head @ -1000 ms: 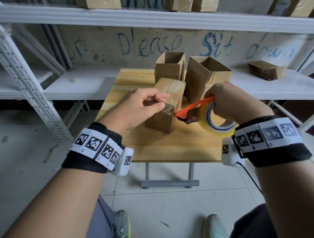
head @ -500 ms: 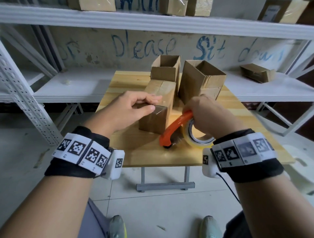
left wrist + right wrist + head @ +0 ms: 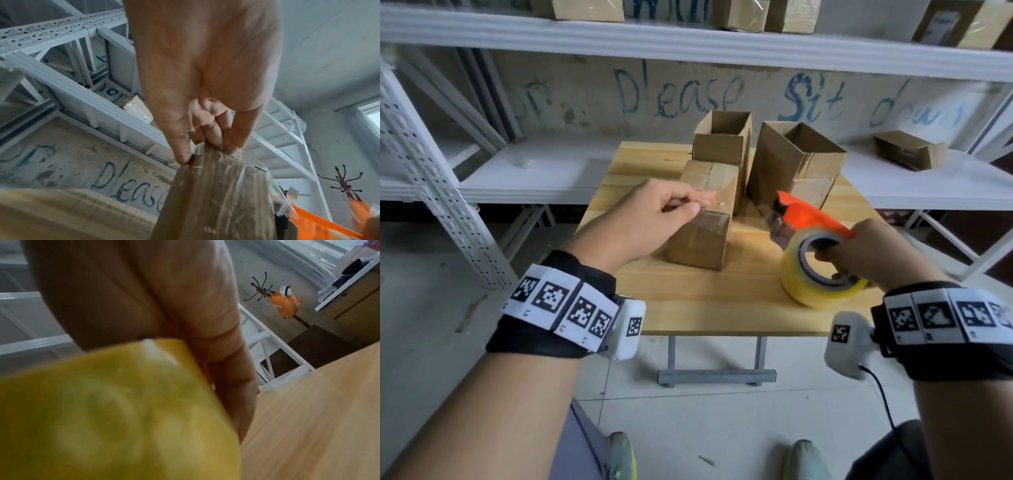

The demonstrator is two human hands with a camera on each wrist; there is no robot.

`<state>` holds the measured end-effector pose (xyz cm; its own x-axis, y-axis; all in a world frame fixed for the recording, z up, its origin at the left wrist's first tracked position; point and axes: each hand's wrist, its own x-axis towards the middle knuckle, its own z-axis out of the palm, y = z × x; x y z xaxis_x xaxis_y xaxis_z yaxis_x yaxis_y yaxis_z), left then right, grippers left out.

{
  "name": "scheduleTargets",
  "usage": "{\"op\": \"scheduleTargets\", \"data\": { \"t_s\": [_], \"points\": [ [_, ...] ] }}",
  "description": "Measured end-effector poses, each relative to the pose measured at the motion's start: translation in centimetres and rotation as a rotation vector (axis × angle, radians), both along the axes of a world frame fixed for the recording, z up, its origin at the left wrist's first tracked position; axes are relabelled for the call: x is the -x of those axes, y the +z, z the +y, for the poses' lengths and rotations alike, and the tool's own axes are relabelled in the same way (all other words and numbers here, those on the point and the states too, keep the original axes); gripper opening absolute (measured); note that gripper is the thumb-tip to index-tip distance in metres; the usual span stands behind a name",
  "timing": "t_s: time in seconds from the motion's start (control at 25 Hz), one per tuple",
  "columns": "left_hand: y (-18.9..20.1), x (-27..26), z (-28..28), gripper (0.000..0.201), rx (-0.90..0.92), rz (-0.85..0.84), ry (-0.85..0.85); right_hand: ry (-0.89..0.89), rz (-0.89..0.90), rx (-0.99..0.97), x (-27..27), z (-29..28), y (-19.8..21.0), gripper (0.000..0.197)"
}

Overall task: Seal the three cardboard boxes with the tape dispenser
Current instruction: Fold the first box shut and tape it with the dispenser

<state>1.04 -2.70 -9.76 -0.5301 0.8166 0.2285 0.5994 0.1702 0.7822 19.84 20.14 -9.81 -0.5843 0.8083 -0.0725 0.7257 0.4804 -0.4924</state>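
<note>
A closed cardboard box with clear tape along its top and front stands near the middle of the wooden table. My left hand holds its top front edge, fingers curled on the top and thumb on the taped corner; the left wrist view shows the fingertips on the box. My right hand grips the orange tape dispenser with its yellow roll, just right of that box and apart from it. The roll fills the right wrist view. Two open boxes stand behind.
White metal shelving runs behind and beside the table, with a flat cardboard box on the right shelf and more boxes on the upper one. The table's front edge lies close below my wrists. My feet are on the tiled floor.
My right hand drew the dispenser down the front of the near box to the table, then lifted it away to the right. My left hand stayed on the box's top edge.
</note>
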Motion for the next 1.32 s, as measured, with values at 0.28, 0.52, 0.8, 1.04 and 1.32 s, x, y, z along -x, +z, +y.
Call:
{"op": "scheduleTargets", "data": {
  "t_s": [0.28, 0.52, 0.8, 1.04, 1.32],
  "points": [
    [0.0, -0.2, -0.2, 0.026, -0.012, 0.045, 0.032, -0.029, -0.049, -0.152, 0.2, -1.6, -0.2, 0.028],
    [-0.5, -1.6, 0.9, 0.02, -0.075, 0.204, 0.234, 0.252, 0.356, -0.359, 2.0, -6.6, -0.8, 0.021],
    [-1.1, -2.7, 2.1, 0.023, -0.139, 0.346, 0.345, 0.414, 0.44, -0.215, 3.4, -8.3, -1.8, 0.02],
    [-1.3, -2.2, 2.2, 0.023, -0.096, 0.308, 0.232, 0.414, 0.38, -0.298, 4.5, -8.3, -2.6, 0.034],
    [-0.7, -1.3, 0.2, 0.056, 0.022, 0.127, 0.074, 0.439, 0.377, -0.333, 5.7, -8.4, -2.9, 0.035]
  ]
}}
